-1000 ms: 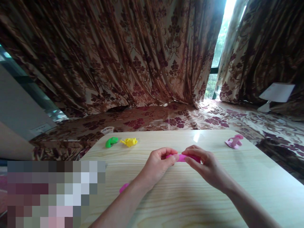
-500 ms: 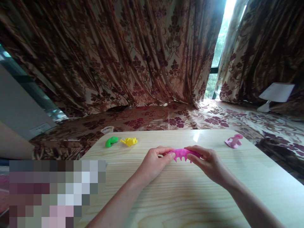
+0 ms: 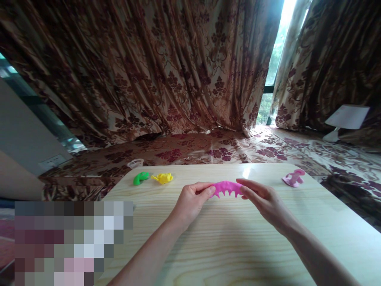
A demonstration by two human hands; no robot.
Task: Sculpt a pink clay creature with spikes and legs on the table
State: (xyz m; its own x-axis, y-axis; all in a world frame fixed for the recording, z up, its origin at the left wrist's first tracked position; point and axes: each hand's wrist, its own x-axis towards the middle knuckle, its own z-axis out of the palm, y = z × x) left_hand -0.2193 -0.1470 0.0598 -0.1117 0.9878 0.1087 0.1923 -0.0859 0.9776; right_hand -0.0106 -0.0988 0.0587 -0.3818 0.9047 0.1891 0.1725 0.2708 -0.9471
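Between my two hands a bright pink clay strip (image 3: 228,188) is held up over the table, arched along the top with a row of pointed spikes hanging from its lower edge. My left hand (image 3: 192,202) pinches its left end between thumb and fingers. At the other end, my right hand (image 3: 265,200) grips with the thumb beneath and the fingers on top, covering that tip of the strip.
Toward the far left of the pale wooden table (image 3: 208,246) lie a green curved clay piece (image 3: 141,178) and a yellow clay figure (image 3: 162,178). A lighter pink clay figure (image 3: 294,178) stands at the far right. Behind are a clear container (image 3: 135,163) and a white lamp (image 3: 347,117).
More of the pink strip shows now, as my hands have moved slightly apart and it has risen a little. Both hands still hold its ends.
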